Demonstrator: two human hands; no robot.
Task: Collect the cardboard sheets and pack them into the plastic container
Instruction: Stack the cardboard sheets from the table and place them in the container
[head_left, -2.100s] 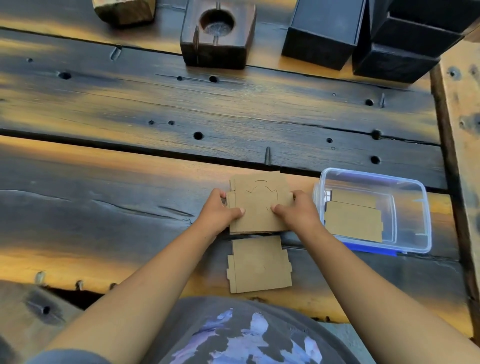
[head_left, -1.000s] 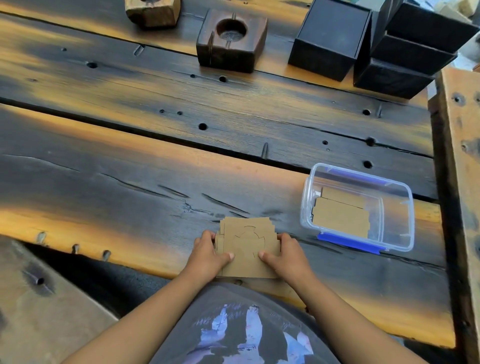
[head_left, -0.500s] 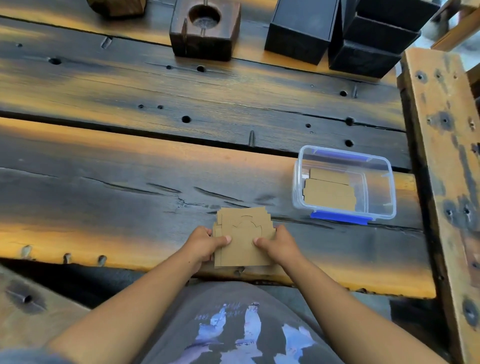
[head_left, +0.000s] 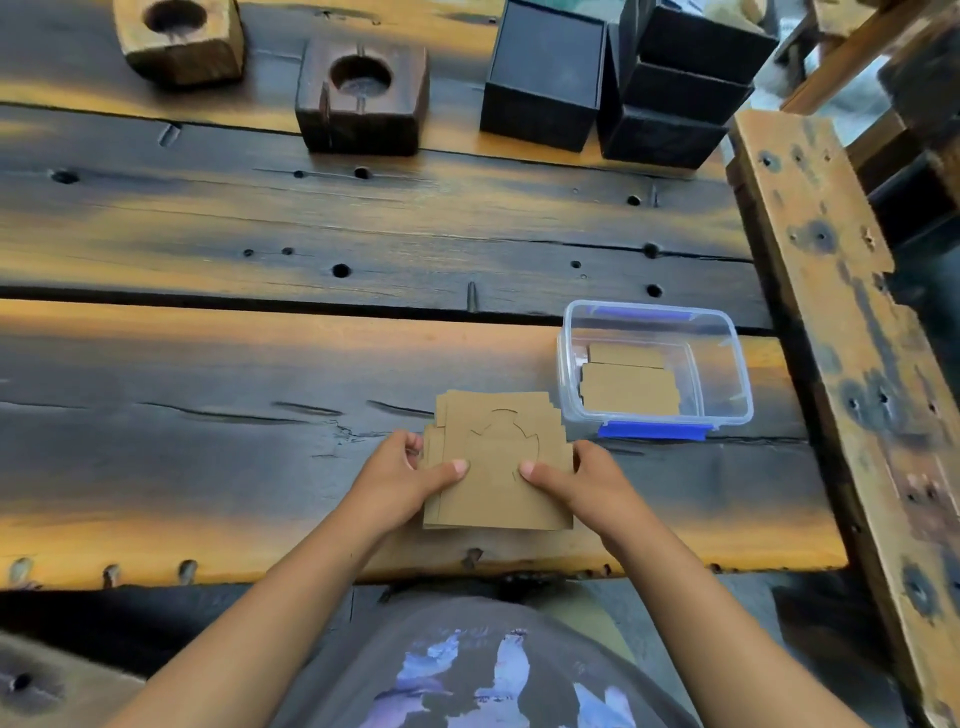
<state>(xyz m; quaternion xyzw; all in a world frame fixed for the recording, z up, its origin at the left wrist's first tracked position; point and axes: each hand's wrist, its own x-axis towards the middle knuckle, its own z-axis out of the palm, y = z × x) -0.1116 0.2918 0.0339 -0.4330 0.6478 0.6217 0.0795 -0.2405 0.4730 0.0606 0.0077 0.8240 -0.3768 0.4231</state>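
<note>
A stack of brown cardboard sheets (head_left: 496, 457) with a cut-out pattern on top lies near the table's front edge. My left hand (head_left: 400, 480) grips its left side and my right hand (head_left: 576, 483) grips its right side, thumbs on top. Just to the right and a little farther back stands the clear plastic container (head_left: 727, 364) with blue clips, its lid off. Inside it lie cardboard sheets (head_left: 628, 387) flat on the bottom. The stack's far right corner is close to the container's near left corner.
On the scorched wooden table (head_left: 260, 364), two wooden blocks with round holes (head_left: 363, 98) (head_left: 179, 39) and several black boxes (head_left: 618, 83) stand along the back. A rough wooden beam (head_left: 841, 338) runs along the right side.
Both hands drew the upper stack toward me onto the lone sheet near the front edge, then gathered them into one stack. The container has not moved.
</note>
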